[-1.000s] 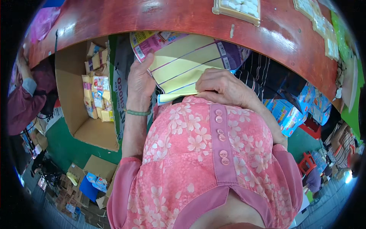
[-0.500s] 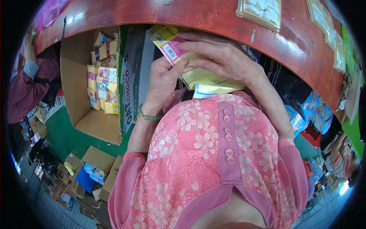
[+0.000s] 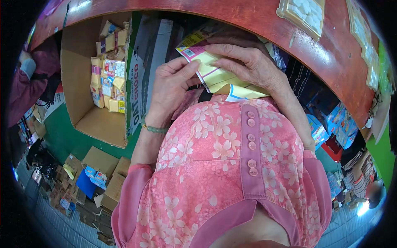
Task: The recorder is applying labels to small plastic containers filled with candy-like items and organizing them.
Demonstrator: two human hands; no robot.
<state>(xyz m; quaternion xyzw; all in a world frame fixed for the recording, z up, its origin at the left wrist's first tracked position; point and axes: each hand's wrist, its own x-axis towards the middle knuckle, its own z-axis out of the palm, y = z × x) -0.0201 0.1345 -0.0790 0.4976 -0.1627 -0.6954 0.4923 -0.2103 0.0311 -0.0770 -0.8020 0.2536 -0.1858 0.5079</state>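
A glossy red-brown table [image 3: 231, 7] curves along the top of the frame, bearing a tray [image 3: 298, 25] of white pieces [image 3: 308, 11] at upper right (more trays [image 3: 372, 78] lie to its right). At upper left, an open carton [image 3: 78, 53] holds small wrapped packets [image 3: 113, 68]. Green floor [image 3: 58, 136] shows below it, and cardboard boxes [image 3: 101, 160] crowd the lower left. Blue packages [image 3: 345, 129] sit at right; another person's maroon sleeve [image 3: 25, 99] shows at far left.

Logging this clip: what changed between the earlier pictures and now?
The right hand moved up from the lower part of the thin pale-yellow printed sheet, across it toward the left hand; less of the sheet shows. The left hand still holds its left edge; the brown cardboard box stays at left.
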